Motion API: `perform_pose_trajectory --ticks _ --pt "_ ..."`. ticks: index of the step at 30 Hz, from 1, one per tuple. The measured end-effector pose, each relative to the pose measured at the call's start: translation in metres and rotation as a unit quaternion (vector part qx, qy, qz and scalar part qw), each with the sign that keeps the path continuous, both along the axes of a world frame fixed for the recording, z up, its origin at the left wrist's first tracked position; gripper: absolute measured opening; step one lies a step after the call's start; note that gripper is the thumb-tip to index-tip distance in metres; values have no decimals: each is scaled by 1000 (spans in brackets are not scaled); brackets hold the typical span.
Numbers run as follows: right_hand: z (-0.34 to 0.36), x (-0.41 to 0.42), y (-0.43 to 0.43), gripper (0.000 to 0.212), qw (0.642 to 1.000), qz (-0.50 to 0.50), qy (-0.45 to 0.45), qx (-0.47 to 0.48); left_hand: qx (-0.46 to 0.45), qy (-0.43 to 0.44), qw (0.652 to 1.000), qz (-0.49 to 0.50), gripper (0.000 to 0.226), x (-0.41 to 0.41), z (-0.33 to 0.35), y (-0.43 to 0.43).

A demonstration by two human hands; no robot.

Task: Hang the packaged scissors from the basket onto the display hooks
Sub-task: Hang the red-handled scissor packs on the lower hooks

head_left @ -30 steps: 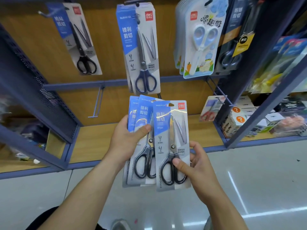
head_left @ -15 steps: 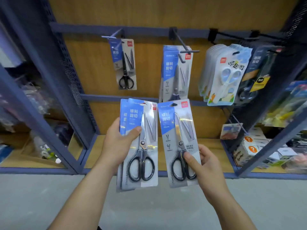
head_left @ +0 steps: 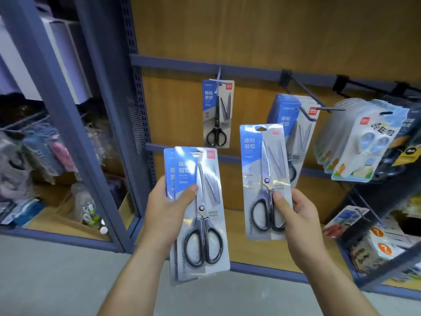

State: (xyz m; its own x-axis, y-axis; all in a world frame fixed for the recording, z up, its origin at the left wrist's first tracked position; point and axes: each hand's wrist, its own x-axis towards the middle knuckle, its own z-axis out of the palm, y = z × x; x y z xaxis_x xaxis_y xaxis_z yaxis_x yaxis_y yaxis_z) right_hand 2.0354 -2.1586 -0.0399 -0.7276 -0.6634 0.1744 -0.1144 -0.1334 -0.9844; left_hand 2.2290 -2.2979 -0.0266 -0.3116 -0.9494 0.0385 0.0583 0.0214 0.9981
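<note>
Blue-and-white card up front: one pack of scissors (head_left: 265, 181) stands upright in the right grip (head_left: 296, 215). The thumb pinches over the black handles with the fingers behind, so the hang hole (head_left: 260, 128) at its twelve o'clock is left free for a hook. The pack floats at about one o'clock of centre, just in front of and below the matching packs (head_left: 283, 110) on the display. Their hook (head_left: 330, 109) pokes out at its one o'clock, and that, I reckon, is the target. Down at seven o'clock, the left grip (head_left: 168, 215) clamps the spare packs (head_left: 200, 215), at least two stacked, thumb across the front, parked low as the reserve. Black-bladed scissors (head_left: 217, 112) hang alone at eleven o'clock, and children's scissors (head_left: 362, 142) crowd three o'clock. No basket in view.
</note>
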Motion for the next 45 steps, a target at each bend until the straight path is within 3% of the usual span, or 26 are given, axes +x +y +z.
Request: perform_pose_trajectory --ticks 7,12,26,30,34,37,43,45 --pt "-18 -13 3 22 999 -40 21 17 1 -3 999 -37 20 -22 -5 -4" --pt "-16 -29 1 26 995 -90 18 -37 -9 0 999 -45 20 -30 -8 -3" --pt "-25 -42 17 18 993 -105 27 -57 -16 -13 997 -69 20 -48 -10 5" --pt "-25 -42 25 42 991 -108 28 -69 -14 -18 997 -70 19 -49 -10 5" --pt "-20 -44 23 27 991 -106 19 -76 -12 -20 997 -68 19 -49 -10 6" --pt "-16 -43 19 39 992 -104 33 -62 -12 -20 997 -68 19 -50 -10 6" --pt "-24 -36 29 41 992 -95 19 -81 -15 -19 997 -68 18 -48 -12 3" --pt "-17 -40 24 31 992 -96 18 -82 -16 -21 997 -70 17 -48 -11 4"
